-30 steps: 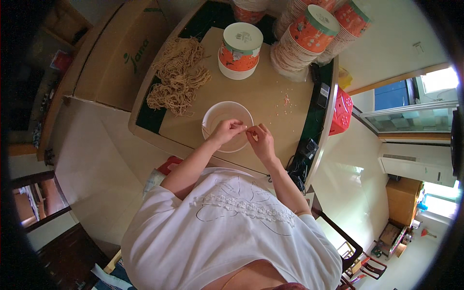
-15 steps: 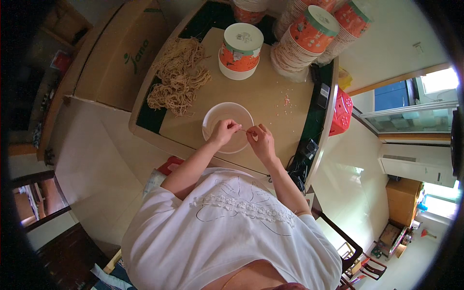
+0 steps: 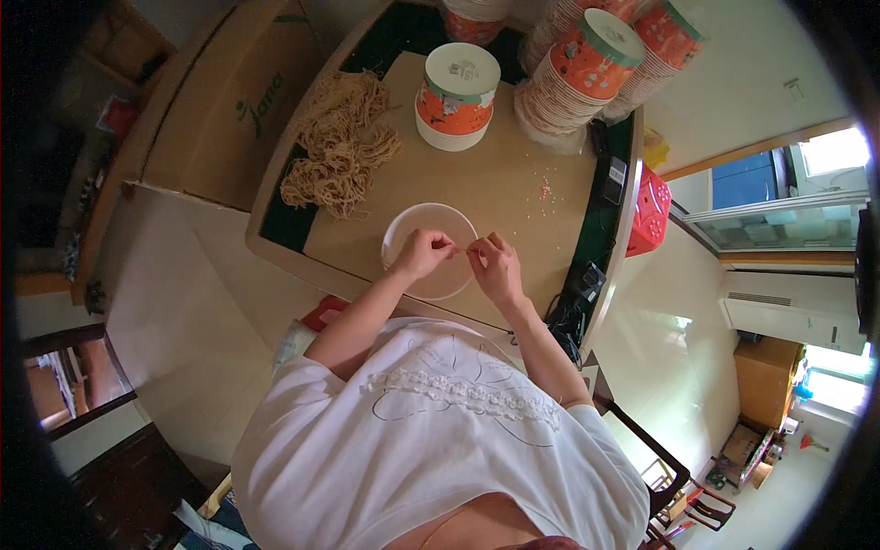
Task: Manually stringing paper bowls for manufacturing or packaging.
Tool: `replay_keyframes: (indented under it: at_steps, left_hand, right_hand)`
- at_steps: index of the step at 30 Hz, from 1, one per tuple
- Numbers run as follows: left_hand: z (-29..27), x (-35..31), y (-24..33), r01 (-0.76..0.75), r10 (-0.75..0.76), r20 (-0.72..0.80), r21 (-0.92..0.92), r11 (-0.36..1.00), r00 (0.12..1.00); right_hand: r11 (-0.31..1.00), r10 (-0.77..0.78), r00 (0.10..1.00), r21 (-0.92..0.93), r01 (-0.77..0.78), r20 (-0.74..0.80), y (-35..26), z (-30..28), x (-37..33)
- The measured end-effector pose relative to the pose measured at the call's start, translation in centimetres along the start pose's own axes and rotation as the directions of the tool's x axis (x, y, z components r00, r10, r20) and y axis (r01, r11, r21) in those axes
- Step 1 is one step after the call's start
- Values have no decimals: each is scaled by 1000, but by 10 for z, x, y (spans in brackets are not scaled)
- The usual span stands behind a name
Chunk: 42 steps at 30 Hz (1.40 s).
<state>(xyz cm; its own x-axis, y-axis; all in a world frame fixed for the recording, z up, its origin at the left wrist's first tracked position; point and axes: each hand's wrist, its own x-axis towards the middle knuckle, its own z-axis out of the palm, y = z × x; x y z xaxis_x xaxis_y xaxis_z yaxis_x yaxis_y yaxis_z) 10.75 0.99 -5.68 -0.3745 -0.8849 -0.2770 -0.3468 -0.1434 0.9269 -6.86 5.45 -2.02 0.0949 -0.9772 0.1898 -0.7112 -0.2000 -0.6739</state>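
Both my hands are over a white round paper tub (image 3: pixel 435 218) at the near edge of the table. My left hand (image 3: pixel 424 255) is closed in a pinch above the tub's middle. Just beside it, at the tub's right rim, my right hand (image 3: pixel 496 269) is pinched too. A short bit of a thin, light strand shows between the fingertips; its ends are hidden in my fingers. To the far left of the tub lies a tangled heap of tan string (image 3: pixel 341 151). An orange, green and white paper tub (image 3: pixel 456 110) stands upside down beyond my hands.
Wrapped stacks of orange paper tubs (image 3: pixel 577 78) stand at the far right. Tiny pale and pink bits (image 3: pixel 546 191) are scattered on the cardboard sheet (image 3: pixel 513 174). A black device (image 3: pixel 587 280) with cables lies at the right edge. A large cardboard box (image 3: pixel 220 110) stands left.
The white tub has shifted slightly toward me. My two hands have come a little closer together, and less of the strand shows between them.
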Motion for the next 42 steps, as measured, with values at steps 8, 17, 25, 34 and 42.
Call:
replay_keyframes:
  at_steps: [8, 17, 25, 34, 42]
  left_hand:
    - [-3, -24, 22, -44, 38, -83, -80, 996, 996]
    - [5, -51, 77, -93, 84, -84, -114, 989, 993]
    - [18, -71, 89, -167, 180, 55, -188, 968, 982]
    - [18, -67, 87, -168, 190, 43, -309, 936, 981]
    - [-11, -48, 119, -25, -31, -70, -680, 733, 997]
  right_hand:
    - [989, 72, 996, 131, -65, -49, -4, -5, 0]
    - [975, 18, 988, 220, 16, -154, -11, -1, -12]
    - [973, 22, 984, 230, 19, -174, -5, 2, -14]
    - [979, 74, 994, 195, -58, -77, -19, -7, -9]
    - [912, 298, 949, 321, -253, -99, -37, -37, 9]
